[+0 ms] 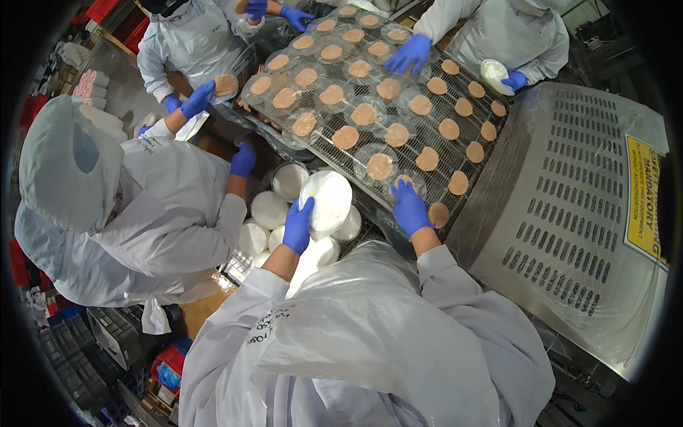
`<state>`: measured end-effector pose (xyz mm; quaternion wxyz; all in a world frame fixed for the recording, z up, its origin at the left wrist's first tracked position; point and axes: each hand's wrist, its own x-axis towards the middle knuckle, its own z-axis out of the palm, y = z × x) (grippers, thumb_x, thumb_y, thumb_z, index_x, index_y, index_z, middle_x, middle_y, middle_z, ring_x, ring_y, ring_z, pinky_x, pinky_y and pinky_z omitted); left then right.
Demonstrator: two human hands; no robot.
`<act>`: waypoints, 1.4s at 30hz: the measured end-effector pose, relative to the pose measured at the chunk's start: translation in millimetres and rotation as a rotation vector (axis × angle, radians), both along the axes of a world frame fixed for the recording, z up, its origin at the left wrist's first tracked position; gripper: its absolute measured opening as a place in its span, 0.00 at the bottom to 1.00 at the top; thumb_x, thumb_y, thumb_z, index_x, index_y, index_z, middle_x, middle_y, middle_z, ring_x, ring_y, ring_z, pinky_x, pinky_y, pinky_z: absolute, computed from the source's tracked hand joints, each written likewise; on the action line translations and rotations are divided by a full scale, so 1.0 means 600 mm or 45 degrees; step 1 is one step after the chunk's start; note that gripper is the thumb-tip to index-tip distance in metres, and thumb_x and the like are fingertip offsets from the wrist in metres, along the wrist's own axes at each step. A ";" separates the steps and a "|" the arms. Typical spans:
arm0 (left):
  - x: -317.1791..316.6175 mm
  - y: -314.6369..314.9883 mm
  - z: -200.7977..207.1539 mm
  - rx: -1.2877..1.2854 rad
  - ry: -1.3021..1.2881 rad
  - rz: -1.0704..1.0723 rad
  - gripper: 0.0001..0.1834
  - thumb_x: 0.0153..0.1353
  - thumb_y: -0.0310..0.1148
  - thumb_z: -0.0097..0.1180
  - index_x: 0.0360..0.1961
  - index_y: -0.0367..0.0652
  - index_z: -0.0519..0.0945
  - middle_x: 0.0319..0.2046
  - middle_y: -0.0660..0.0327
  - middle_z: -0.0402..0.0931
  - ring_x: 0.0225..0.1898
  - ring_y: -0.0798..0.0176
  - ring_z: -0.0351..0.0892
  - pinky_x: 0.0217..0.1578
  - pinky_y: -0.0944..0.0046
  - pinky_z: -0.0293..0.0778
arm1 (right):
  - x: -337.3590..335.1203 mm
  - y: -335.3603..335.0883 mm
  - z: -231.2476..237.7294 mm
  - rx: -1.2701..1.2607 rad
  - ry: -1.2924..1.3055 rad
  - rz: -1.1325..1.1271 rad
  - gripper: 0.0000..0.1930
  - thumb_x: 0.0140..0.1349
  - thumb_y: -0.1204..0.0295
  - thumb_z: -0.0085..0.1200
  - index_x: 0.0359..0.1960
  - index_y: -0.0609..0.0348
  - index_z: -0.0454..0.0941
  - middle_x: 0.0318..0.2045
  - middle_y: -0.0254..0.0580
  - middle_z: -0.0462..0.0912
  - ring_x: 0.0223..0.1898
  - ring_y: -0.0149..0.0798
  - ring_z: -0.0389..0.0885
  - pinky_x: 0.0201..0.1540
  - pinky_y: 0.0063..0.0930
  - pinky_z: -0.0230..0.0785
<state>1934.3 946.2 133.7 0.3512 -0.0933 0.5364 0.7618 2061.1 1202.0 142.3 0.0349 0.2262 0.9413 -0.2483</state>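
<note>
The left forearm [279, 264] extends upward from the lower edge, sleeve at mid-forearm, with the wrist roughly in line with the arm. The blue-gloved left hand [298, 226] is partly closed on the lower-left edge of a white disc stack [327, 198], thumb along the near face and the other fingers largely hidden behind it. The white disc stack is held tilted, beside the conveyor's near edge.

Below it, further white stacks [269, 211] stand in a crate, the rim of which is mostly covered.

The right forearm [427, 242] angles up and slightly left. The blue-gloved right hand [413, 208] is palm down, fingers extended and slightly apart, fingertips at a round patty [404, 182] on the conveyor [452, 151]. Whether the fingertips pinch anything cannot be determined. A second patty [438, 214] lies just right of this hand.

Beyond, patties lie in rows across the wire mesh; several have clear round sheets [375, 151] around them. To the right stands a slotted metal guard [569, 199].

At the far side, a co-worker's hand [410, 55] reaches over the mesh.
</note>
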 end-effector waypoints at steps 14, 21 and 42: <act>0.030 0.052 -0.006 0.002 0.079 0.040 0.21 0.63 0.34 0.53 0.55 0.35 0.69 0.46 0.57 0.75 0.45 0.63 0.76 0.47 0.64 0.72 | -0.255 0.168 0.039 0.025 0.530 -0.224 0.11 0.54 0.68 0.56 0.35 0.62 0.78 0.40 0.50 0.81 0.45 0.51 0.77 0.49 0.39 0.70; 0.049 0.110 -0.017 -0.005 0.174 0.063 0.23 0.63 0.34 0.52 0.56 0.35 0.67 0.48 0.55 0.74 0.47 0.62 0.75 0.48 0.63 0.72 | -0.117 -0.003 0.017 -0.557 0.186 0.012 0.16 0.57 0.66 0.56 0.44 0.61 0.76 0.48 0.50 0.78 0.47 0.45 0.78 0.49 0.34 0.70; 0.156 0.167 -0.032 -0.058 0.090 0.099 0.23 0.62 0.36 0.55 0.54 0.33 0.69 0.45 0.55 0.76 0.41 0.63 0.78 0.43 0.65 0.75 | -0.134 0.455 -0.113 0.166 0.396 -0.372 0.14 0.59 0.69 0.47 0.45 0.56 0.77 0.44 0.52 0.80 0.42 0.49 0.79 0.44 0.41 0.71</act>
